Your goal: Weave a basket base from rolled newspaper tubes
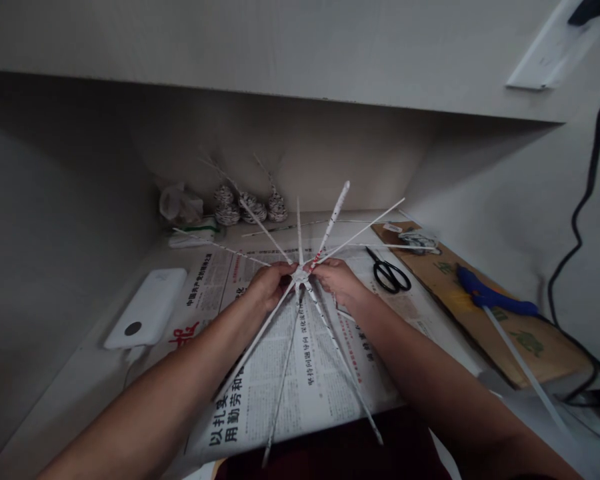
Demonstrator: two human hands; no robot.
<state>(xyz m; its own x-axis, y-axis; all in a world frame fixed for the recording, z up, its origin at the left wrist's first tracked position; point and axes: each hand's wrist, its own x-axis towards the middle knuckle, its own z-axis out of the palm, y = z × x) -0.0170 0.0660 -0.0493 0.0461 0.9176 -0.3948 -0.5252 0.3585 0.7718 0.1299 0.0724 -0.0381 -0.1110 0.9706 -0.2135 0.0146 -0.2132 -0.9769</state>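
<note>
A star-shaped weave of rolled paper sticks (301,275) is held up over the newspaper (300,360). Its spokes spread outward in all directions from a small woven centre. My left hand (270,285) pinches the left side of that centre. On the right side, my right hand (341,285) has its fingers closed on the centre near a thicker paper stick (336,213) with red marks, which points up and away. Parts of the fingers of both hands are hidden behind the sticks and the hands themselves.
Black scissors (391,275) lie right of the hands. Beyond them a blue glue gun (495,293) rests on brown cardboard (445,283). A white power bank (147,308) sits at left. Several woven paper gourds (253,208) and a plastic bag (180,204) stand by the back wall.
</note>
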